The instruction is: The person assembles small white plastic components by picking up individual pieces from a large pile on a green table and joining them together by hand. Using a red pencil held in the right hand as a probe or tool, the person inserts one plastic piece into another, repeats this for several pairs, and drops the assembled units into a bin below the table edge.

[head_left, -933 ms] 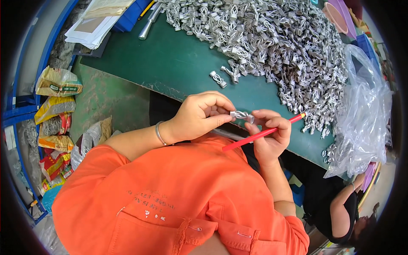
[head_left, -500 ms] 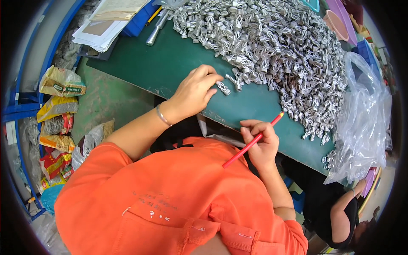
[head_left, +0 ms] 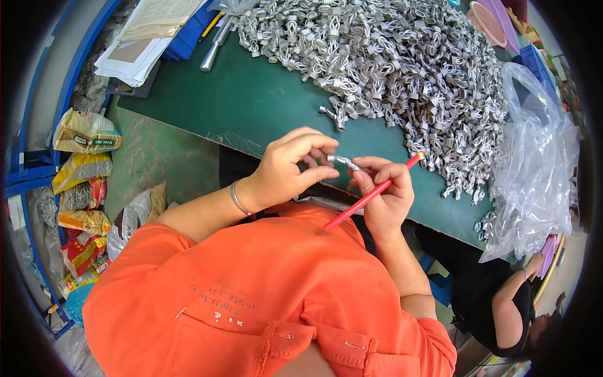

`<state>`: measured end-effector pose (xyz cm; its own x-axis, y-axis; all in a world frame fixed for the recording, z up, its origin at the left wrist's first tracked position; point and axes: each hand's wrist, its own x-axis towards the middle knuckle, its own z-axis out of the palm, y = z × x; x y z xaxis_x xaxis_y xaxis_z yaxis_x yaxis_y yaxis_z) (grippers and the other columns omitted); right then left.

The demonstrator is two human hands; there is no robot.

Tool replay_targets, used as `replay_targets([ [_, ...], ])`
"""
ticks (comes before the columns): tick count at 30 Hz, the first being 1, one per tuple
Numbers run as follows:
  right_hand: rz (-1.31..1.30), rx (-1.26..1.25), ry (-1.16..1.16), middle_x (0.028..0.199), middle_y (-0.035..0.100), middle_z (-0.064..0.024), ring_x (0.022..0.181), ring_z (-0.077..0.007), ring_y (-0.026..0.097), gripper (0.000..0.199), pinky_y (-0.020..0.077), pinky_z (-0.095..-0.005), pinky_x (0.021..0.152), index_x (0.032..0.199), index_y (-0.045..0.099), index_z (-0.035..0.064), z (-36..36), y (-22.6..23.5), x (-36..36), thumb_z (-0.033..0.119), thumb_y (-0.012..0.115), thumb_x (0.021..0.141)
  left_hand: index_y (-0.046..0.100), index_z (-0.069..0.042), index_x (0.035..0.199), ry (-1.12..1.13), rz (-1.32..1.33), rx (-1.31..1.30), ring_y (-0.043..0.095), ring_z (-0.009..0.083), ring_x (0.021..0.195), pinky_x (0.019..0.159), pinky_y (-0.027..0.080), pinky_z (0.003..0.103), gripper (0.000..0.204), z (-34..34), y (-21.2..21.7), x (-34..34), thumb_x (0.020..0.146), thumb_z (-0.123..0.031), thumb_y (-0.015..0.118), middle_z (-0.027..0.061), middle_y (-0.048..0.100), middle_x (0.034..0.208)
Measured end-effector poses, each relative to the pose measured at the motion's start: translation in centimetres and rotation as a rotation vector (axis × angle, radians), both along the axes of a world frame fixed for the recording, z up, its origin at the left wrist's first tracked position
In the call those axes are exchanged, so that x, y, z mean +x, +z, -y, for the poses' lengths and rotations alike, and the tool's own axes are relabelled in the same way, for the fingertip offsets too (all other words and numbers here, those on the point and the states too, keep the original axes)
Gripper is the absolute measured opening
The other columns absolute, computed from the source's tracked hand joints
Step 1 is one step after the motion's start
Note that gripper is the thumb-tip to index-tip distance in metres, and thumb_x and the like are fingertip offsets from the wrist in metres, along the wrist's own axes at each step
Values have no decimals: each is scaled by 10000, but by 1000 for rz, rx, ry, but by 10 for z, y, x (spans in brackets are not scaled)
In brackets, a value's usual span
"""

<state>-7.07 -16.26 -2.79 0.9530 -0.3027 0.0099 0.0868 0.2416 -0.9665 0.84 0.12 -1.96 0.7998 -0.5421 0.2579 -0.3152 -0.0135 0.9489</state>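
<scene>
Between my two hands, just past the table's near edge, is a small silver metal piece (head_left: 343, 162) with a ribbed collar and twisted loops. My left hand (head_left: 292, 164) has its curled fingers at the collar end. My right hand (head_left: 388, 195) pinches the looped end with thumb and fingertips. It also grips a red pencil (head_left: 367, 202), slanted across the palm, yellowish tip pointing away to the right. Further off, a couple of like pieces (head_left: 335, 117) lie at the near edge of a large heap of metal pieces (head_left: 389, 69) on the green table (head_left: 220, 100).
Clear plastic bags (head_left: 534, 163) hang over the table's right side. Papers (head_left: 141, 47), a blue bin (head_left: 191, 34) and a metal-shafted tool (head_left: 217, 44) lie at the far left. Stacked sacks (head_left: 85, 169) stand to the left. Another person's arm (head_left: 512, 301) shows at the lower right.
My left hand has lifted a metal piece off the table and brought it nearer and right, to my right fingertips. My right hand keeps the red pencil and now touches the piece.
</scene>
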Motion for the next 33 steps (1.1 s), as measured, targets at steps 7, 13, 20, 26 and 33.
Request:
replay_targets([
  [7,190,-200,22,979,611,-191,805,-150,597,277,494,-241,716,809,401,45,5,-4,-4,-111,628,774,610,53,967,-116,-233,11,628,135,793,678,535,229,218,-5,-6,1,756,71,663,100,596,928],
  [13,-44,95,86,1001,602,-183,848,-151,614,207,543,-236,659,822,395,43,5,1,-3,-56,577,838,618,34,922,-109,-155,88,611,107,721,632,516,216,209,-6,0,-1,730,48,700,90,613,888],
  [20,140,49,124,1023,590,-201,899,-198,615,273,534,-285,765,823,398,43,8,-12,-3,-126,607,776,621,1,846,-110,145,15,601,151,700,578,500,247,228,-3,10,-2,669,-8,765,101,621,852],
  [26,111,-25,221,1016,606,-190,894,-204,608,300,507,-316,790,827,421,47,21,-5,-10,-107,662,737,625,-5,808,-204,238,1,613,201,723,607,510,284,172,-19,5,-8,680,25,736,121,622,856],
  [33,3,-9,65,900,615,-161,766,-149,584,219,503,-263,691,811,421,42,24,-8,-16,-64,613,809,616,-5,964,-251,273,252,607,215,743,638,512,294,242,-20,-12,-9,737,-25,698,123,590,948],
])
